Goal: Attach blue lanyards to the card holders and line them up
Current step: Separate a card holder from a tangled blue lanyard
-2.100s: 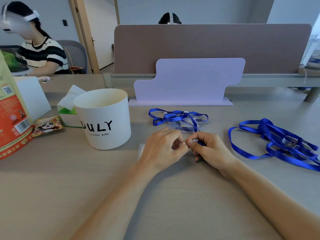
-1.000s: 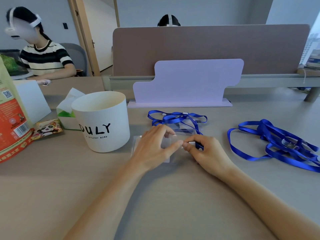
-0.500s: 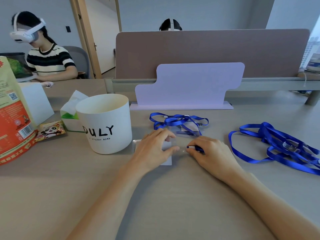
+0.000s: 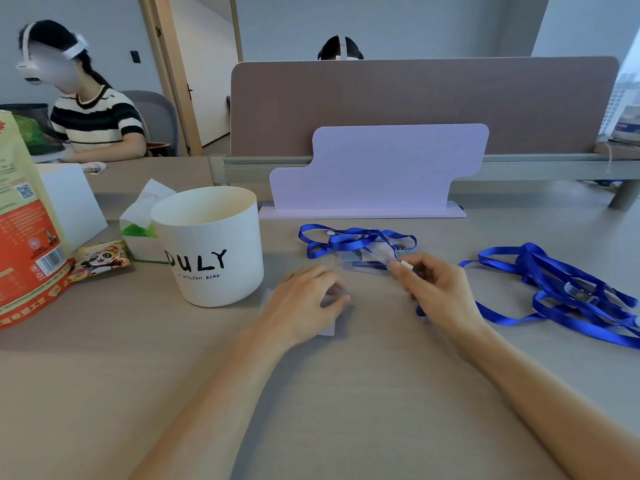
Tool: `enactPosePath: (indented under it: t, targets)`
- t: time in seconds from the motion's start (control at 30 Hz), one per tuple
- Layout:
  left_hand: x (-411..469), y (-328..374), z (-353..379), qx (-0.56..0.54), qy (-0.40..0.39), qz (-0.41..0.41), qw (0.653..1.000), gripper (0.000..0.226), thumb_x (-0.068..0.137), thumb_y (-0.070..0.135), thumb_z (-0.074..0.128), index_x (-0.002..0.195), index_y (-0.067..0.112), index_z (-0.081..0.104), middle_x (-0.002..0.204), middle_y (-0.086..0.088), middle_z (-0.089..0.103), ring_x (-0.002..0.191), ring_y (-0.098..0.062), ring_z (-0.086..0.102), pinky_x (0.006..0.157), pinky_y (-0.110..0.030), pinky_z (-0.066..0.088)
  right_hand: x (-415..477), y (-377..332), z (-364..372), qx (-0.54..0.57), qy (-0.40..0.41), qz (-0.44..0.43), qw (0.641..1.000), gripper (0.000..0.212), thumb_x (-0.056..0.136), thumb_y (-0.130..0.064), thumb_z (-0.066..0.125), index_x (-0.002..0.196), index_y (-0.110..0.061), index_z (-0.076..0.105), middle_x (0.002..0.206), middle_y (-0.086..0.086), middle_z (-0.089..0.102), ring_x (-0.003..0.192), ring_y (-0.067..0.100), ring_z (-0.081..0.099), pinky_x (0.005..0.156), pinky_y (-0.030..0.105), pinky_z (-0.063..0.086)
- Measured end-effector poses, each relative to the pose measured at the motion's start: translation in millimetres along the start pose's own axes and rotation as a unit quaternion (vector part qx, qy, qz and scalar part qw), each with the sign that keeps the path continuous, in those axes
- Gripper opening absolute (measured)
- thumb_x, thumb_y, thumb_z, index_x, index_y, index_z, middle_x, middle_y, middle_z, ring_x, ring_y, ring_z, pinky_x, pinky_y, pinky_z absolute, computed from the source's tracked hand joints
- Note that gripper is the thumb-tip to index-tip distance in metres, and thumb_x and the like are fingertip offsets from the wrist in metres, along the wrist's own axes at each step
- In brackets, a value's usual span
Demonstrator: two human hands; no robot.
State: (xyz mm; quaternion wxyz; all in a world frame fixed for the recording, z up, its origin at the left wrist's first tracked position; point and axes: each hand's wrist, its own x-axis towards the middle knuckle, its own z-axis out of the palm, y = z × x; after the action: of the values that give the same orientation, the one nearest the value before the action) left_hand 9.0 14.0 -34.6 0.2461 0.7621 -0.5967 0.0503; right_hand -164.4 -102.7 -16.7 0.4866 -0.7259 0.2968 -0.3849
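Observation:
My left hand [image 4: 306, 299] rests on a clear card holder [image 4: 327, 329] lying flat on the desk; most of the holder is hidden under the hand. My right hand [image 4: 438, 289] pinches the white clip end of a blue lanyard [image 4: 419, 310], lifted a little to the right of the holder. Just behind the hands lies a finished holder with its blue lanyard [image 4: 349, 239] bunched on top. A loose pile of blue lanyards [image 4: 568, 292] lies at the right.
A white DULY bucket [image 4: 211, 247] stands left of the hands, with a tissue box [image 4: 142, 230], a snack packet [image 4: 102, 259] and an orange bag [image 4: 24, 244] beyond it. A lilac stand [image 4: 377, 171] and a brown divider close the back.
The hands were together at the holder's edge. Now they have parted: the right hand has lifted to the right with the lanyard clip, and the left hand stays on the holder.

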Motion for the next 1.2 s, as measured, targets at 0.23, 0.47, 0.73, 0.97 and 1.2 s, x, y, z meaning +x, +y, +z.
enactPosePath:
  t: [0.23, 0.47, 0.73, 0.97, 1.2]
  targets:
    - [5, 20, 10, -0.093, 0.003, 0.038, 0.995, 0.054, 0.081, 0.051, 0.066, 0.129, 0.029, 0.054, 0.135, 0.014, 0.046, 0.128, -0.008, 0.036, 0.105, -0.023, 0.029, -3, -32, -9, 0.221, -0.105, 0.027, 0.969, 0.025, 0.077, -0.040, 0.067, 0.087, -0.018, 0.073, 0.080, 0.006, 0.063, 0.071, 0.026, 0.047, 0.070, 0.036, 0.041]
    - [2, 50, 7, -0.237, -0.034, -0.019, 0.971, 0.048, 0.077, 0.041, 0.075, 0.120, 0.035, 0.055, 0.104, 0.030, 0.052, 0.110, -0.009, 0.040, 0.096, -0.022, 0.038, -10, -34, -5, 0.275, -0.155, 0.016, 0.949, 0.010, 0.082, -0.018, 0.062, 0.089, -0.012, 0.066, 0.094, 0.004, 0.073, 0.065, 0.013, 0.062, 0.061, 0.023, 0.048]
    - [11, 22, 1, -0.235, 0.124, -0.158, 0.951, 0.011, 0.088, 0.016, 0.057, 0.083, 0.009, 0.064, 0.072, 0.006, 0.049, 0.064, -0.012, 0.044, 0.056, -0.022, 0.033, 1, -35, -17, 0.331, 0.053, 0.040, 0.941, 0.017, 0.097, -0.011, 0.054, 0.082, -0.017, 0.060, 0.077, -0.003, 0.068, 0.058, 0.011, 0.045, 0.059, 0.023, 0.037]
    - [12, 8, -6, -0.495, 0.128, -0.287, 0.810, 0.019, 0.097, 0.020, 0.042, 0.097, 0.020, 0.061, 0.104, -0.004, 0.067, 0.097, -0.015, 0.066, 0.091, -0.035, 0.053, 10, -29, -24, 0.375, 0.099, 0.121, 0.914, 0.016, 0.099, -0.010, 0.042, 0.089, -0.017, 0.053, 0.066, -0.001, 0.050, 0.040, 0.011, 0.031, 0.043, 0.021, 0.031]
    - [18, 11, -29, -0.744, 0.193, -0.203, 0.606, 0.018, 0.098, 0.011, 0.039, 0.097, 0.011, 0.057, 0.107, -0.005, 0.072, 0.098, -0.019, 0.070, 0.081, -0.031, 0.056, 4, -19, -7, 0.153, -0.001, 0.171, 0.973, 0.021, 0.092, -0.020, 0.057, 0.073, -0.019, 0.046, 0.059, -0.001, 0.032, 0.047, 0.014, 0.021, 0.045, 0.025, 0.022]
